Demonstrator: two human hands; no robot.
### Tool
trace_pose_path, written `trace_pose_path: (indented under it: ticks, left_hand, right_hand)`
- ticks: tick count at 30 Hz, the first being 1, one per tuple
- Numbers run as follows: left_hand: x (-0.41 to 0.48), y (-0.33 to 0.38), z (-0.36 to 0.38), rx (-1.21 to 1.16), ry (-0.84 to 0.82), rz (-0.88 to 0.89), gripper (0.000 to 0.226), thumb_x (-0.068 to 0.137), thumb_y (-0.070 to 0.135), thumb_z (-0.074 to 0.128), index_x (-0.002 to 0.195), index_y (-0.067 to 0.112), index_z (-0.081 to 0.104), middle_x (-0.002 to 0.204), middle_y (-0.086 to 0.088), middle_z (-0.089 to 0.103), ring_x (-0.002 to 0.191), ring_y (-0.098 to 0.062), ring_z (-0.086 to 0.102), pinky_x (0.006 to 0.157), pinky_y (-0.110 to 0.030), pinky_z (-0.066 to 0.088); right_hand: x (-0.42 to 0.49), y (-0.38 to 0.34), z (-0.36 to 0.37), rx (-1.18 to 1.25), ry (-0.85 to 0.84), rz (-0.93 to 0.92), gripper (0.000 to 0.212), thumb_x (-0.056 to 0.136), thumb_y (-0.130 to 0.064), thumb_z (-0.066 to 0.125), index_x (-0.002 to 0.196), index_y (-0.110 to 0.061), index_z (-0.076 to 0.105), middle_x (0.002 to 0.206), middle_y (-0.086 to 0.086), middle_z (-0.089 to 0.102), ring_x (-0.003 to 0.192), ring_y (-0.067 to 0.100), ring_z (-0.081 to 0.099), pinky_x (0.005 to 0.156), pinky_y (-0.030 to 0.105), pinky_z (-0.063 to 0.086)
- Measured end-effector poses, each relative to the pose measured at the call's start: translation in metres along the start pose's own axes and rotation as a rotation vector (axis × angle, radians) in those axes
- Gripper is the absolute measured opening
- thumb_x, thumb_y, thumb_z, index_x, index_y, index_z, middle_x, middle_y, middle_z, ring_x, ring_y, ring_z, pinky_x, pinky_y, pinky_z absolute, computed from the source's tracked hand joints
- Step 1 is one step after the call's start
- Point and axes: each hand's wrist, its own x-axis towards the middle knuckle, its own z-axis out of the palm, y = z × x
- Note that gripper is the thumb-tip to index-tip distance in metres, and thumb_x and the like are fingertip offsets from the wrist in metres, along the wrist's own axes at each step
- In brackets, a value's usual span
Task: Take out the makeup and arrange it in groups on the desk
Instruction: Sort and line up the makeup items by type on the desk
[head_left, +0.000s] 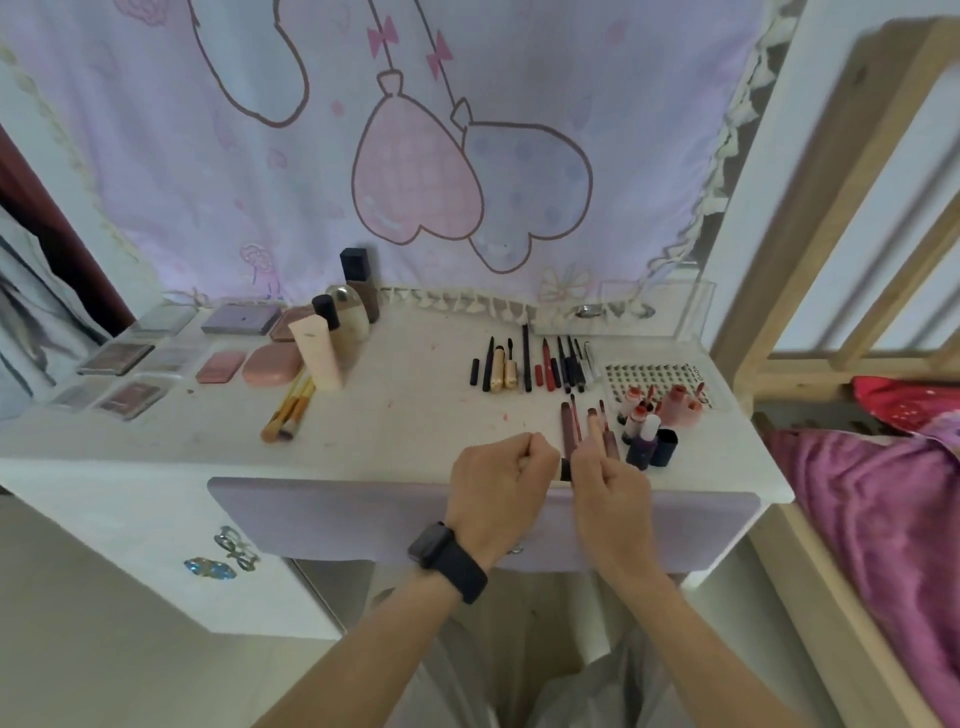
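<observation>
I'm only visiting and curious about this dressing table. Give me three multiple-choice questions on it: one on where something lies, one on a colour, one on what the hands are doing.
1. Where do the palettes lie?
A. on the left part of the desk
B. on the bed
C. on the floor

2. What colour is the watch?
A. white
B. black
C. red

3. How are the left hand and the right hand?
A. flat on the desk
B. far apart
C. close together, both curled round a slim stick

Answers:
1 A, the palettes sit in rows at the desk's left end.
2 B, its case and strap on the left wrist are black.
3 C, the stick's dark end shows between the two curled hands at the front edge.
</observation>
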Motion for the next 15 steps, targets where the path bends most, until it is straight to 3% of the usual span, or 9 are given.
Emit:
trace_pose_path:
  ticks: [2, 4, 6, 9, 11, 14, 15]
  left_hand:
    - [-0.003, -0.001, 0.005, -0.086, -0.081, -0.104, 0.047, 0.093, 0.025, 0.049, 0.048, 0.020, 0.036, 0.044, 0.007, 0.034, 0.043, -0.009, 0.026, 0.045, -0.018, 0.021]
    - [-0.007, -0.002, 0.007, -0.148, -0.127, -0.163, 0.050, 0.094, 0.020, 0.051, 0.046, 0.021, 0.040, 0.045, 0.004, 0.041, 0.040, -0.006, 0.028, 0.044, -0.016, 0.024]
    - [-0.009, -0.002, 0.008, -0.151, -0.125, -0.152, 0.052, 0.096, 0.021, 0.050, 0.044, 0.023, 0.040, 0.042, 0.009, 0.042, 0.039, -0.004, 0.033, 0.042, -0.013, 0.027]
    - [-0.011, -0.007, 0.006, -0.122, -0.078, -0.107, 0.054, 0.099, 0.025, 0.048, 0.046, 0.029, 0.040, 0.041, 0.011, 0.037, 0.046, -0.004, 0.043, 0.046, -0.015, 0.031]
    - [-0.013, -0.011, 0.005, -0.081, -0.060, -0.091, 0.052, 0.100, 0.026, 0.047, 0.049, 0.028, 0.035, 0.044, 0.010, 0.035, 0.049, -0.008, 0.042, 0.046, -0.018, 0.029]
    - [-0.018, -0.017, 0.005, -0.052, -0.065, -0.109, 0.051, 0.102, 0.026, 0.047, 0.053, 0.024, 0.036, 0.042, 0.011, 0.041, 0.044, -0.002, 0.041, 0.045, -0.017, 0.027]
    - [-0.019, -0.019, 0.005, -0.056, -0.068, -0.124, 0.051, 0.103, 0.027, 0.047, 0.053, 0.024, 0.039, 0.043, 0.013, 0.046, 0.043, -0.002, 0.042, 0.044, -0.015, 0.028]
  right_hand:
    - [0.001, 0.006, -0.007, -0.081, 0.026, -0.114, 0.054, 0.089, -0.051, 0.039, 0.042, -0.025, 0.039, 0.039, 0.000, 0.036, 0.035, 0.009, 0.030, 0.038, 0.018, 0.021]
    - [0.002, 0.011, -0.013, -0.120, 0.003, -0.213, 0.053, 0.094, -0.045, 0.040, 0.046, -0.024, 0.039, 0.043, 0.007, 0.039, 0.037, 0.009, 0.029, 0.040, 0.021, 0.021]
    - [0.002, 0.014, -0.019, -0.110, -0.053, -0.261, 0.050, 0.097, -0.045, 0.044, 0.052, -0.023, 0.042, 0.046, 0.002, 0.041, 0.040, 0.007, 0.032, 0.044, 0.016, 0.024]
    - [-0.001, 0.018, -0.027, -0.092, -0.189, -0.157, 0.051, 0.094, -0.068, 0.043, 0.068, -0.025, 0.053, 0.056, -0.006, 0.049, 0.050, 0.004, 0.041, 0.050, 0.015, 0.035]
    - [-0.005, 0.023, -0.033, -0.094, -0.274, -0.098, 0.045, 0.090, -0.074, 0.044, 0.078, -0.033, 0.057, 0.064, -0.010, 0.056, 0.054, 0.006, 0.046, 0.053, 0.020, 0.039]
    - [-0.011, 0.022, -0.040, -0.094, -0.358, -0.091, 0.006, 0.093, -0.050, 0.061, 0.094, -0.044, 0.060, 0.086, -0.013, 0.066, 0.064, 0.011, 0.059, 0.060, 0.023, 0.049]
    - [-0.012, 0.023, -0.043, -0.081, -0.372, -0.093, 0.008, 0.094, -0.040, 0.066, 0.099, -0.045, 0.060, 0.095, -0.014, 0.068, 0.067, 0.013, 0.063, 0.064, 0.023, 0.052]
